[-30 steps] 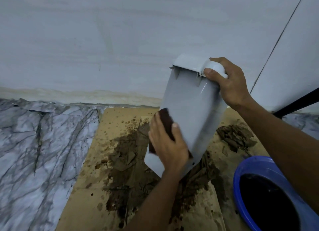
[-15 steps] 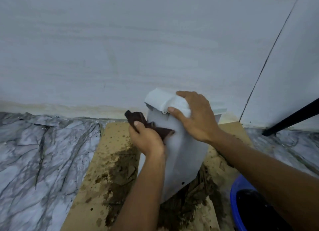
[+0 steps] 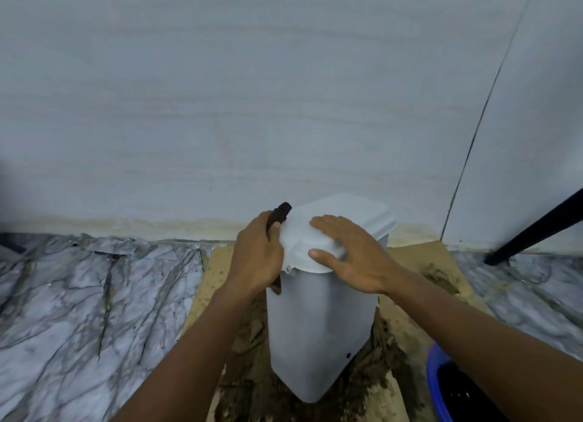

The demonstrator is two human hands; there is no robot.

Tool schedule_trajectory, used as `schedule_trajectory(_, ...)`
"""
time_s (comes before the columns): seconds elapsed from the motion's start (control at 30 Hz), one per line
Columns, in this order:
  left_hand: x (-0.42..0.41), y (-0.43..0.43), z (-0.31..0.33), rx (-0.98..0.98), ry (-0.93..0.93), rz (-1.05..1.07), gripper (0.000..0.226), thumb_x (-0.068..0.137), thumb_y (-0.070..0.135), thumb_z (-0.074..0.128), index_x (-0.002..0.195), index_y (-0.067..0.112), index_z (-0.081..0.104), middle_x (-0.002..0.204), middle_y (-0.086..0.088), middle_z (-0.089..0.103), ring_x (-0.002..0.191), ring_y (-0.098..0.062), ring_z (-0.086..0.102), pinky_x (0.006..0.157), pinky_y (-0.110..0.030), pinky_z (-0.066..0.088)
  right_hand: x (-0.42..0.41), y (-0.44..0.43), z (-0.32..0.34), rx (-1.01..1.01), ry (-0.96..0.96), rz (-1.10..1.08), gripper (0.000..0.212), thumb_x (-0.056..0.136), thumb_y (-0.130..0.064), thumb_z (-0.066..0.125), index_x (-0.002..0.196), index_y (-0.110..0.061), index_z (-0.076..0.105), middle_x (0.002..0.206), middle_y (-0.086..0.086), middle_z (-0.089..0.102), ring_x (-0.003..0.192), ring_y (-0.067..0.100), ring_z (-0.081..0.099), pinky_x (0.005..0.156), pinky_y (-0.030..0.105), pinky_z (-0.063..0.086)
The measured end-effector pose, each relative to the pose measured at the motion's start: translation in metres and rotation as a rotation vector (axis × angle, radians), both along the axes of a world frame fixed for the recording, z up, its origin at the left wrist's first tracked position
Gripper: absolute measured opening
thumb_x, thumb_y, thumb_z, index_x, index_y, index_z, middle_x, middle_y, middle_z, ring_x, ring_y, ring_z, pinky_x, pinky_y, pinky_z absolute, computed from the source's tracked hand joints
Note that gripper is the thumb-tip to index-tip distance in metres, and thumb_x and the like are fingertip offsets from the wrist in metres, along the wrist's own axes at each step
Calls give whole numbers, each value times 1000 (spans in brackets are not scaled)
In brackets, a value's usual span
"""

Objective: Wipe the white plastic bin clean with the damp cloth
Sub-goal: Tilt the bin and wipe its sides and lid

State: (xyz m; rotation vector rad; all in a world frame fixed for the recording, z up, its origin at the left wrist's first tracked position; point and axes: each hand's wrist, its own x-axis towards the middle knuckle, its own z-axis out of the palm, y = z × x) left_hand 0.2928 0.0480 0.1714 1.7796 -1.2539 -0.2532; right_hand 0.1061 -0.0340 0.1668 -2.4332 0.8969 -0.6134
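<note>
Nearest the camera, at the lower right edge, the rim of a blue bucket (image 3: pixel 433 387) with a dark interior is partly in view. Just beyond, the white plastic bin (image 3: pixel 318 333) stands upright, lid closed, on a brown cardboard sheet (image 3: pixel 209 282) stained with dark wet patches and debris around the bin's base. The right hand (image 3: pixel 350 257) lies flat and open on the bin's lid (image 3: pixel 353 213), fingers spread, thumb over the near lid edge. The left hand (image 3: pixel 258 257) is closed around a dark brown cloth (image 3: pixel 280 211), held against the bin's upper left side beside the lid edge; cloth ends protrude above and below the fist. Grey-veined marble floor (image 3: pixel 79 311) flanks the cardboard. Behind stands a pale wall (image 3: pixel 252 106), with a black slanted bar (image 3: pixel 536 229) at far right.
</note>
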Motion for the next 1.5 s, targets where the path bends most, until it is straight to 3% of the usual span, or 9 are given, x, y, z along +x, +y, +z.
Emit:
schedule_trajectory(0.2,-9,-6,10,186,-146,-34,32,107,28,39,130,17,58,121,-1,64,96,-15,54,82,-30,41,-10,4,-2,15,179,-65,115,60,-96,44,154,-33,25,161,-15,19,149,9,10,114,24,1)
schedule_trajectory(0.33,-27,-8,10,451,-482,-184,43,109,35,29,136,9,50,139,-12,53,126,-28,48,108,-41,37,-31,-8,-5,181,189,52,78,82,-76,46,151,-41,31,160,-20,20,148,1,11,120,26,6)
schedule_trajectory(0.43,-44,-1,-6,535,-561,-204,66,108,47,22,161,8,14,169,-12,15,155,-27,12,127,-41,9,-44,-24,-9,117,276,19,49,104,-48,28,152,-36,29,163,-16,15,149,0,4,120,24,-2)
schedule_trajectory(0.57,-70,10,-20,501,-605,-286,101,91,82,18,162,14,-4,171,-4,-5,157,-21,-8,126,-39,-7,-51,-40,-14,4,351,-13,48,106,-43,27,153,-37,25,164,-13,12,151,6,2,121,28,-3)
schedule_trajectory(0.63,-78,20,-28,452,-680,-343,113,82,87,31,161,17,-8,170,-1,-8,157,-18,-10,125,-38,-10,-49,-43,-16,-43,359,-45,50,105,-47,27,154,-37,23,164,-12,11,151,8,1,120,29,-4)
schedule_trajectory(0.73,-71,30,-32,392,-760,-361,114,80,72,53,161,19,-8,171,-1,-7,157,-16,-7,123,-33,-10,-48,-43,-22,-86,359,-58,54,104,-52,22,155,-38,18,165,-13,9,151,7,0,120,29,-6)
schedule_trajectory(1.03,-66,-4,0,448,-834,-536,122,71,55,72,162,13,2,171,-7,5,157,-22,3,128,-38,5,-59,-52,-20,-61,377,-144,53,104,-51,18,156,-36,17,165,-8,9,152,12,3,121,40,-1)
schedule_trajectory(1.23,-40,-34,12,414,-854,-569,126,61,47,81,162,19,12,170,-2,13,155,-17,13,121,-29,7,-65,-52,-17,-19,430,-271,59,102,-56,14,157,-35,9,165,-9,0,152,13,-2,120,56,3)
schedule_trajectory(1.5,20,-18,-10,448,-617,-443,122,61,28,80,162,29,11,170,4,11,156,-12,5,124,-29,1,-26,-23,-16,-89,458,-217,64,101,-53,23,157,-26,8,166,-2,0,152,20,-4,118,59,17)
